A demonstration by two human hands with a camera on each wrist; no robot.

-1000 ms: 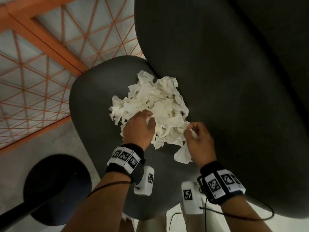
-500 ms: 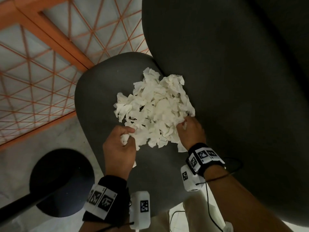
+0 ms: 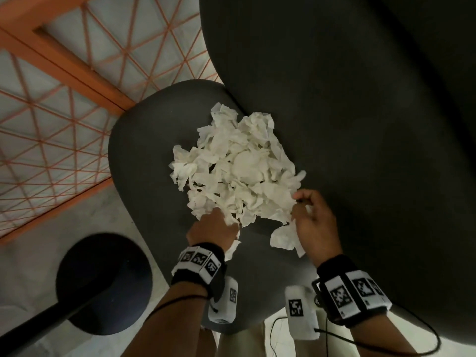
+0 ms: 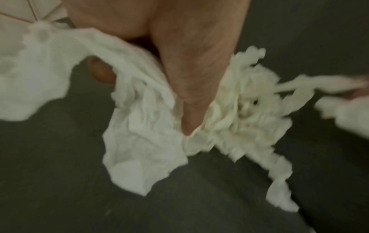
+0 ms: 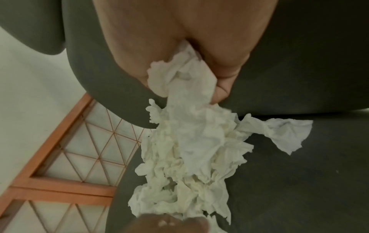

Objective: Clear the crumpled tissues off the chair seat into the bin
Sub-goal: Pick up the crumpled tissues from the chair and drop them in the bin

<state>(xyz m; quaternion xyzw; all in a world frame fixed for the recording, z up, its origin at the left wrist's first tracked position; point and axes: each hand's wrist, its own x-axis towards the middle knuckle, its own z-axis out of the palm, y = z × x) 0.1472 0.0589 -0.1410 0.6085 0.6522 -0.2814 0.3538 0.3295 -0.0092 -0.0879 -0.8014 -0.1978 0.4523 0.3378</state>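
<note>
A heap of crumpled white tissues [image 3: 239, 171] lies on the dark grey chair seat [image 3: 144, 155], against the chair back [image 3: 347, 112]. My left hand [image 3: 219, 225] is at the heap's near edge, its fingers curled round tissues [image 4: 143, 110] there. My right hand [image 3: 309, 215] is at the heap's right near edge and grips a bunch of tissue [image 5: 187, 82]; a loose piece [image 3: 284, 237] hangs below it. The heap [image 5: 191, 149] stretches from the right hand towards the left hand's fingers [image 5: 169, 222].
A round black bin [image 3: 103, 282] stands on the grey floor at lower left, beside the seat's left edge. An orange-framed grid panel [image 3: 64, 104] fills the upper left behind the chair. A black cable [image 3: 386, 343] trails from my right wrist.
My left hand has moved forward again into the heap's near edge. My right hand has drawn back a little to the right, with tissue in its grip. The heap has spread slightly.
</note>
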